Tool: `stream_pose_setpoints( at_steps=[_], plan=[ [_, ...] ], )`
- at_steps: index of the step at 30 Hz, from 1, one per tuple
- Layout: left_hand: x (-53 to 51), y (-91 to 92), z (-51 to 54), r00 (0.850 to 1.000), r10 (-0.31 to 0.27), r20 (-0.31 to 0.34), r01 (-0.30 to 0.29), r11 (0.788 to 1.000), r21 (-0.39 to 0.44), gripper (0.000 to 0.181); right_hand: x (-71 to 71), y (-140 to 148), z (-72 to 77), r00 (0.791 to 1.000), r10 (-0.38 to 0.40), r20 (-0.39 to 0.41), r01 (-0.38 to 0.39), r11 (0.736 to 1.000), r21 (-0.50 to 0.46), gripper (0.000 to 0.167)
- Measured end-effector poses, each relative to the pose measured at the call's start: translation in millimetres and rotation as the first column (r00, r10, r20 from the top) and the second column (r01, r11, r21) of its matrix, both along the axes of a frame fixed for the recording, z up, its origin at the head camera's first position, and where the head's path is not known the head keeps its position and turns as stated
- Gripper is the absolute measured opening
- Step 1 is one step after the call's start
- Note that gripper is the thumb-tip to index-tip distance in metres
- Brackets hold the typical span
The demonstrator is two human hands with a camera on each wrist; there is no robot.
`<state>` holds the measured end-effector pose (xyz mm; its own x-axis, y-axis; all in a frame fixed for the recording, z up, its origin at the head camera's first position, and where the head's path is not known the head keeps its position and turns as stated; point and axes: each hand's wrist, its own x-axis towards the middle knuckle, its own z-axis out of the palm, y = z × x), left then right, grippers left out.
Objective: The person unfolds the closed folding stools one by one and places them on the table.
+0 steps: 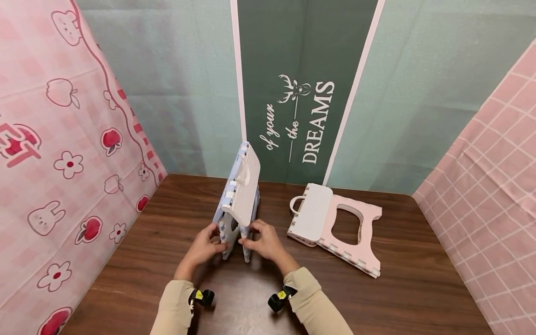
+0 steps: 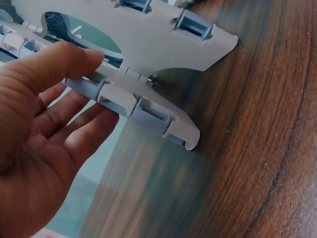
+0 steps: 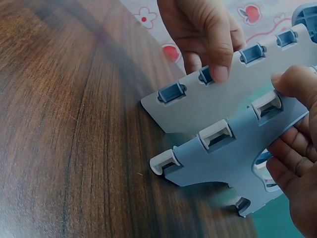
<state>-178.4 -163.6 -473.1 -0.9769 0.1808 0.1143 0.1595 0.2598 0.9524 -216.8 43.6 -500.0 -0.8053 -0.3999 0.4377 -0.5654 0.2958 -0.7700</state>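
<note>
On the wooden tabletop [image 1: 398, 260], we see the blue-and-white folding step stool [image 1: 240, 197] just toward 7 o'clock from the middle of the head view, its feet touching the wood. We judge it to be about midway between flat and fully unfolded: its 2 leg panels stand apart with a narrow gap between them, while the white ribbed seat panel [image 1: 247, 204], with its carry handle, slopes steeply instead of lying level.

Our left hand [image 1: 203, 244], at 7 o'clock from the stool, pinches the edge of 1 leg panel [image 2: 153, 109], thumb on one face and fingers behind. Our right hand [image 1: 268, 242], at 5 o'clock, pinches the other leg panel [image 3: 213, 153] between thumb and fingers.

So the legs are parted, but not widely; for a standing stool, we would judge that wider legs and a level seat are left. The far hinges are mostly hidden, so we cannot tell how they sit. The pink-and-white folding step stool [image 1: 326, 223], near 3 o'clock from the first, lies folded flat and untouched.
</note>
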Motion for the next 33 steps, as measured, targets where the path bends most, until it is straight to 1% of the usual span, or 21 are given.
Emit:
stream_pose_setpoints(
  at_steps=[3,5,10,12,15,17,21,23,25,28,31,32,33],
  plan=[
    [0.4,-2.2,-2.3,1.0,0.005,0.0,-0.005,1.0,0.016,0.041,-0.4,0,-0.4,1.0,0.0,-0.014,0.0,1.0,-0.001,0.021],
    [1.2,-3.2,-2.0,1.0,-0.001,-0.007,0.001,1.0,0.024,0.041,-0.9,0,-0.8,1.0,0.001,-0.025,-0.001,1.0,-0.004,0.02],
    [0.2,-6.4,-5.4,1.0,-0.014,-0.014,0.015,0.998,0.053,0.042,-1.3,0,-1.0,1.0,0.004,-0.024,-0.005,1.0,-0.012,0.021],
    [-2.2,-8.9,-11.6,1.0,-0.015,-0.001,0.015,0.998,0.06,0.044,-1.6,0,-0.8,1.0,0.006,-0.021,-0.007,1.0,-0.013,0.022],
    [-5.9,-13.2,-21.9,1.0,-0.011,0.012,0.01,0.999,0.049,0.047,-2.3,1,-1.3,1.0,0.008,-0.029,-0.008,1.0,-0.01,0.022],
    [-8.2,-15.8,-28.2,1.0,-0.008,0.003,0.008,0.999,0.036,0.048,-2.4,2,-1.5,0.999,0.007,-0.032,-0.007,1.0,-0.006,0.021],
    [-9.7,-19.2,-34.0,1.0,-0.003,-0.03,0.004,1.0,0.021,0.049,-2.5,3,-1.4,1.0,0.011,-0.015,-0.011,1.0,-0.013,0.02],
    [-10.0,-20.0,-34.8,0.999,0.002,-0.032,-0.001,1.0,0.026,0.049,-2.6,4,-1.2,1.0,0.014,-0.002,-0.014,1.0,-0.019,0.02],
    [-10.7,-21.3,-35.3,0.999,-0.006,-0.042,0.007,1.0,0.028,0.048,-3.0,5,-0.6,1.0,0.012,-0.002,-0.012,1.0,-0.021,0.02],
    [-6.7,-20.2,-23.6,0.999,-0.015,-0.038,0.016,1.0,0.026,0.045,-3.6,5,0.3,1.0,0.01,-0.008,-0.01,1.0,-0.021,0.02],
    [-5.8,-21.9,-21.7,0.999,-0.024,-0.028,0.025,0.999,0.027,0.044,-3.9,5,0.7,1.0,0.012,-0.012,-0.013,1.0,-0.019,0.02],
    [-5.1,-22.2,-21.1,1.0,-0.017,-0.018,0.018,0.999,0.028,0.043,-4.1,5,0.6,1.0,0.015,-0.013,-0.015,1.0,-0.018,0.02],
    [-6.2,-23.8,-24.8,1.0,-0.014,-0.018,0.014,1.0,0.028,0.043,-4.1,6,0.5,1.0,0.015,-0.017,-0.015,1.0,-0.017,0.02]
  ],
)
